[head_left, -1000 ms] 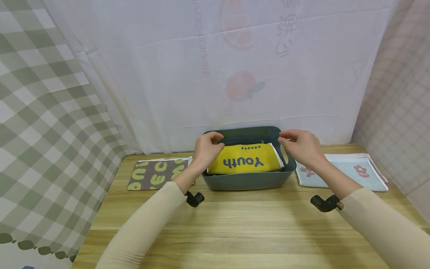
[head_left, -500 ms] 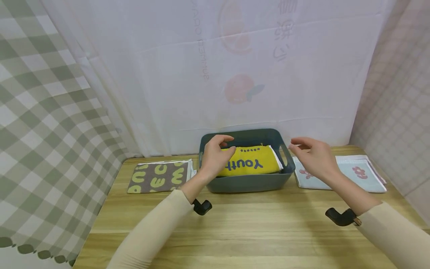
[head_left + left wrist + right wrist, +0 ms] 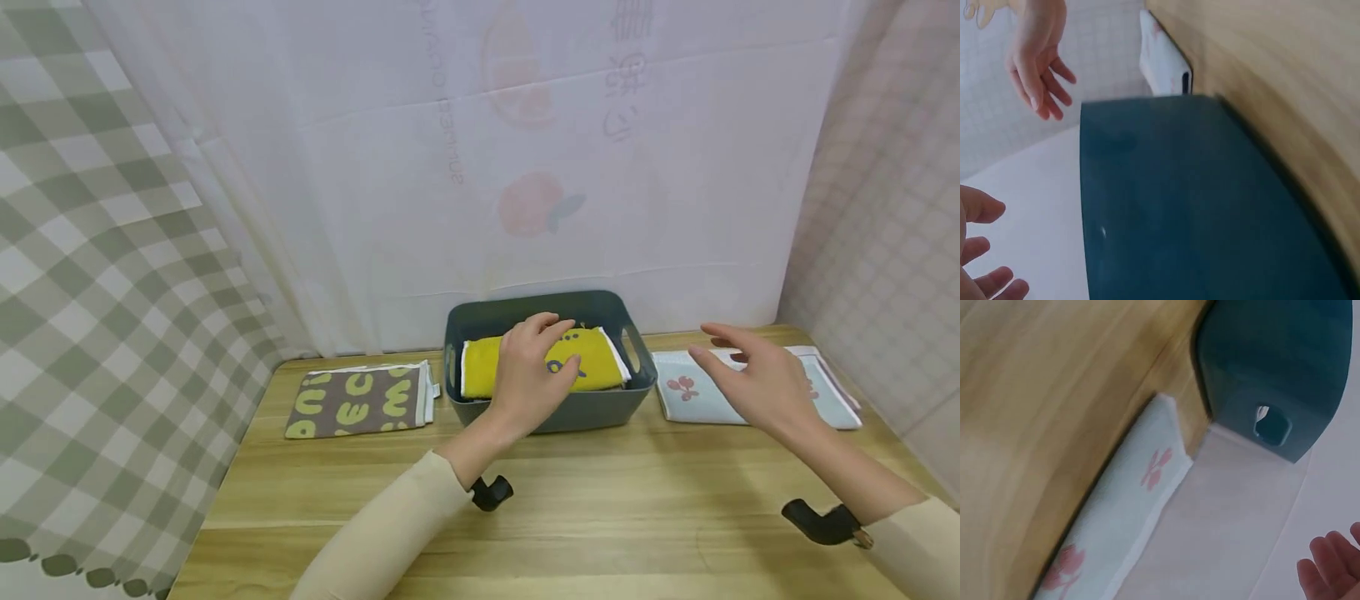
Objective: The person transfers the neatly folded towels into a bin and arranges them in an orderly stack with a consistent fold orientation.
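Observation:
My left hand (image 3: 528, 367) is over the dark green basket (image 3: 585, 412) in the head view, fingers loosely bent with a gap to the thumb. Beneath it in the basket lies a folded yellow towel (image 3: 480, 367) with dark lettering, partly covered by the hand. To the right, my right hand (image 3: 761, 379) hovers over a folded light blue towel (image 3: 693, 408) with pink motifs, thumb apart from the fingers and nothing held. The left wrist view shows the basket's outer wall (image 3: 1166, 200), with left fingertips (image 3: 985, 210) at the edge. Right fingers (image 3: 1332, 562) appear relaxed in the right wrist view.
A folded brown towel (image 3: 367, 400) with yellow-green letters lies left of the basket on the wooden table (image 3: 600, 517). White cloth (image 3: 360, 208) hangs behind, and a green checked cloth (image 3: 112, 250) stands at the left side.
My left hand has moved right, from the basket's left end to over the yellow towel. My right hand has drawn away from the basket's right end, out over the light blue towel.

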Tool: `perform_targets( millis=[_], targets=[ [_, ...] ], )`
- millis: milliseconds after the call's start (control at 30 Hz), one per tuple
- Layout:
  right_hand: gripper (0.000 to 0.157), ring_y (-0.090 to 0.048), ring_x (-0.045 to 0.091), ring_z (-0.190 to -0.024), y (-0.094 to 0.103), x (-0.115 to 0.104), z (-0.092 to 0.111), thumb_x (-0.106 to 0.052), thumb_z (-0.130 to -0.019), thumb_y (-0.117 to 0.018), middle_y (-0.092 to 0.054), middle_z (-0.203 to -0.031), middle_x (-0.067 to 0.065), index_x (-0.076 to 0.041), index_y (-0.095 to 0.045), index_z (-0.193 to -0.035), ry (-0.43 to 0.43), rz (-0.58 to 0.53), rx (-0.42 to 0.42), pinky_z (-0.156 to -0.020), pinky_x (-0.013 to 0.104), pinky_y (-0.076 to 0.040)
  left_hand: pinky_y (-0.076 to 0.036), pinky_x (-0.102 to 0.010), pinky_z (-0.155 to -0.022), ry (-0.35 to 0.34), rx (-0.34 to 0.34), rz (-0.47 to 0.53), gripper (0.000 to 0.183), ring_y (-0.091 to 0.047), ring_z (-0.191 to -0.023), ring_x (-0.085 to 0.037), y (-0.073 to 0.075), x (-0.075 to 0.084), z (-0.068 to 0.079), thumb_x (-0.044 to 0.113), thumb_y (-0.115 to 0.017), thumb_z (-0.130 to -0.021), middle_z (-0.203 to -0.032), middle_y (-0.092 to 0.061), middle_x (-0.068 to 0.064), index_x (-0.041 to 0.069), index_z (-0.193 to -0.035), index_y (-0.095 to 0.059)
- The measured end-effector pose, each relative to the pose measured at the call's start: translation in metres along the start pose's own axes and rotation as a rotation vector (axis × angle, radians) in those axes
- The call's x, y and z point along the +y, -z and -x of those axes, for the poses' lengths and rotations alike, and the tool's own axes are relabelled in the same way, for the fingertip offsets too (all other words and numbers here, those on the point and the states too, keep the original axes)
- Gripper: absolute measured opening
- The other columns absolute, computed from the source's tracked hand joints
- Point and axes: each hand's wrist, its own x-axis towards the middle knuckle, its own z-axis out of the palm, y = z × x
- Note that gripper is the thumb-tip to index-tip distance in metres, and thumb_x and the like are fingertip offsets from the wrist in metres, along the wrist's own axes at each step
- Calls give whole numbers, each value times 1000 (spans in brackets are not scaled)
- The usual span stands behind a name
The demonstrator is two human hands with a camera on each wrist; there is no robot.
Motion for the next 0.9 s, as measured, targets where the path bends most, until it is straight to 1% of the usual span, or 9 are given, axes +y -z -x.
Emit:
perform_targets(
  millis=[167, 200, 300, 400, 433, 500, 700, 800, 900],
  targets=[
    [57, -56, 60, -114, 9, 17, 13, -34, -104, -65, -60, -135, 35, -2, -53, -150, -57, -7, -41, -79, 64, -45, -44, -47, -110, -105, -19, 6, 44, -60, -126, -29, -17, 14, 8, 10, -83, -87, -136, -65, -13, 6, -129, -72],
    [60, -59, 59, -109, 10, 21, 16, -34, -105, -64, -57, -139, 36, -2, -50, -153, -64, -8, -56, -82, 67, -43, -44, -45, -111, -132, -32, -8, 45, -59, -128, -29, -21, 16, 11, 12, -83, -87, -137, -64, -13, 7, -130, -72],
    [65, -54, 60, -118, 13, 32, 23, -35, -105, -63, -48, -148, 36, -1, -43, -157, -68, 2, -83, -88, 74, -36, -42, -37, -114, -232, -74, -66, 48, -58, -130, -26, -32, 25, 20, 19, -83, -87, -141, -62, -11, 8, -132, -71],
    [69, -45, 62, -131, 14, 45, 29, -35, -105, -62, -38, -157, 35, 2, -38, -158, -66, 30, -102, -94, 79, -31, -40, -31, -114, -350, -105, -156, 46, -57, -130, -23, -43, 33, 27, 23, -77, -91, -142, -61, -11, 10, -135, -70],
    [70, -36, 64, -136, 15, 50, 31, -35, -105, -62, -34, -159, 35, 4, -36, -158, -68, 36, -107, -94, 80, -30, -39, -30, -115, -382, -115, -178, 45, -58, -130, -22, -46, 37, 29, 23, -74, -92, -143, -61, -11, 10, -136, -69],
    [73, -34, 66, -136, 16, 60, 36, -36, -106, -61, -28, -162, 35, 7, -33, -158, -77, 52, -119, -95, 81, -28, -36, -29, -118, -426, -150, -200, 45, -57, -131, -21, -53, 43, 32, 22, -68, -95, -146, -59, -12, 11, -139, -67],
    [76, -24, 68, -140, 19, 90, 47, -37, -107, -58, -16, -162, 42, 14, -29, -155, -106, 76, -158, -100, 86, -21, -23, -28, -124, -438, -348, -210, 51, -48, -143, -20, -70, 64, 38, 28, -64, -99, -159, -46, -12, 13, -148, -60],
    [76, -13, 67, -145, 20, 103, 51, -38, -106, -59, -14, -160, 45, 16, -32, -153, -111, 100, -173, -103, 86, -15, -19, -28, -125, -417, -494, -255, 54, -40, -149, -19, -78, 74, 41, 38, -59, -103, -164, -39, -10, 17, -153, -54],
    [75, -14, 72, -141, 21, 112, 52, -39, -106, -59, -11, -161, 45, 13, -34, -154, -109, 124, -200, -99, 89, -16, -16, -28, -126, -378, -631, -294, 58, -33, -152, -19, -87, 81, 42, 47, -53, -106, -167, -35, -8, 21, -157, -47]
  ],
)
